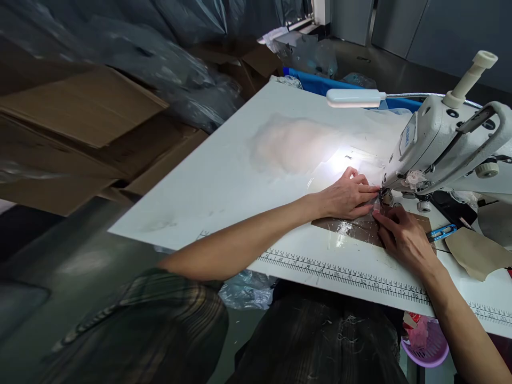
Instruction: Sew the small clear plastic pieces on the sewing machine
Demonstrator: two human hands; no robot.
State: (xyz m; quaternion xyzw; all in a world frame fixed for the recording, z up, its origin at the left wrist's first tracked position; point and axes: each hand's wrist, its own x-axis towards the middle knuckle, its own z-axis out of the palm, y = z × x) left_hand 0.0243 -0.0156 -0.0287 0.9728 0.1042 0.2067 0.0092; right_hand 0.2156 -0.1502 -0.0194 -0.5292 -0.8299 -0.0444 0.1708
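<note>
Taking the needle as the middle of the dial, cardboard boxes [84, 106] crowd the floor between nine and ten o'clock, well off from the white table [208, 186]. Nearer in, at ten o'clock, a sheer, pale pinkish cloth [296, 141] lies loose on the tabletop, and its lit part seems to run on towards the needle. From nine o'clock comes the left hand [347, 197], laid over the work with some fingers stretched out to the needle; I can't tell from here whether they pinch anything. Under it, towards seven, sits a shiny brown sheet [348, 229]. The right hand [404, 234] comes in at five, fingers bent, thumb side just beside the left fingertips; whether it grips the material is hidden too. The sewing machine [436, 133] fills two o'clock, and a blue cutter [442, 232] lies at four, untouched.

As for progress, I'd judge the stitching to be in the middle of a piece: the material looks set in place under the needle, and both hands are guiding it. I can make out no finished seam, so how much is sewn, and how much remains, I can't say.
</note>
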